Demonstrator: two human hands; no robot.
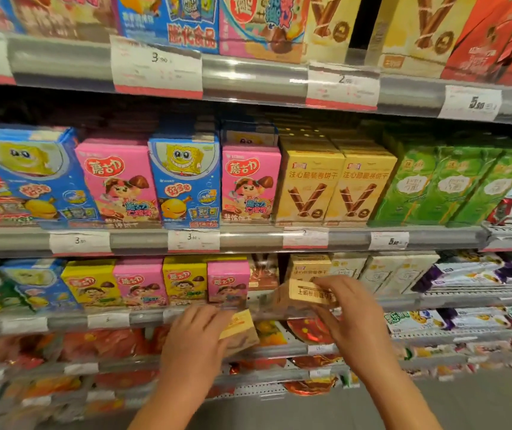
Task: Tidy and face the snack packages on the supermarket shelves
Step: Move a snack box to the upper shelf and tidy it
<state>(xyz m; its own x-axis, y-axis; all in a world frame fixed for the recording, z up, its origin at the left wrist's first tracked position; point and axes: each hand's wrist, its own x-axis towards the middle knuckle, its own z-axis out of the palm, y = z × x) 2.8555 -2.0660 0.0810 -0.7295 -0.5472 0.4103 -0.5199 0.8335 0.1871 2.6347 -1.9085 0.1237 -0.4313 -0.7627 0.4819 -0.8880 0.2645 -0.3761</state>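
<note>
Third shelf (143,316): both hands (197,332) (346,308) grip yellow boxes (309,293).

A dark gap (282,271) opens between pink box (228,282) and yellow box (309,268).

I am looking at a run of grey metal shelves (257,74) filling nearly the whole view, stacked one above another. Along each front edge, white price tags (157,68) with red lower strips are sitting in clear rails. Shadow is darkening the gap under the top shelf. At the lower right corner, a patch of plain grey floor (478,401) is showing.
</note>
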